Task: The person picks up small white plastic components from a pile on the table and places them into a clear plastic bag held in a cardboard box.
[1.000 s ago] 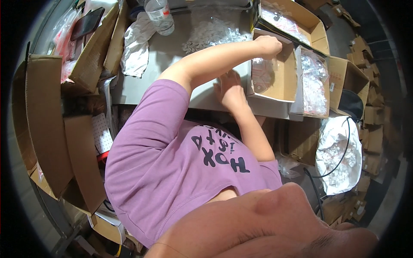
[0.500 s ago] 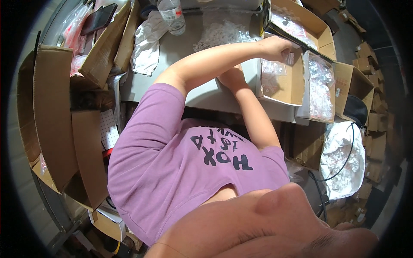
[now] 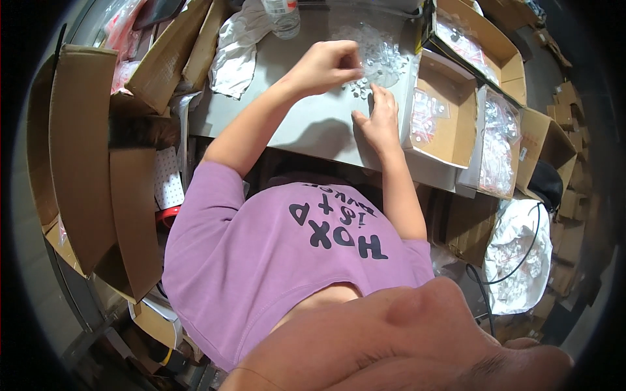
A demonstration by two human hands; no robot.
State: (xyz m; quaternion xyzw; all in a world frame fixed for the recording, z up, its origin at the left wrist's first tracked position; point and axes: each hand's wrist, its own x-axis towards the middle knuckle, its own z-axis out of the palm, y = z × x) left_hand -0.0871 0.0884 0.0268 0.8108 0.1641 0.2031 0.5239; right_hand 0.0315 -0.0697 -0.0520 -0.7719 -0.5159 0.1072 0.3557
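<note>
My left hand [image 3: 332,67] is raised over the grey table [image 3: 297,127], its thumb and fingers closed in a pinch. Whatever sits at its fingertips is too small and blurred to make out. To its right, my right hand [image 3: 381,118] has its fingers stretched out and apart, low over the tabletop. Beyond that hand lie small grey-white pieces [image 3: 360,88], scattered beside a clear plastic bag [image 3: 381,58] of similar pieces. An open cardboard box [image 3: 462,98] with small clear packets [image 3: 425,114] inside stands right of my right hand.
A clear bottle [image 3: 282,21] and a white cloth [image 3: 236,58] are at the table's back left. More boxes stand at right, one holding clear bags [image 3: 499,146]. Tall cardboard flaps [image 3: 81,156] rise at left. A white sack [image 3: 520,257] and black cable [image 3: 482,287] are lower right.
My left hand has swung left from over the open box to above the table. My right hand, partly hidden behind the left forearm before, now shows spread fingers. The whole view has shifted slightly.
</note>
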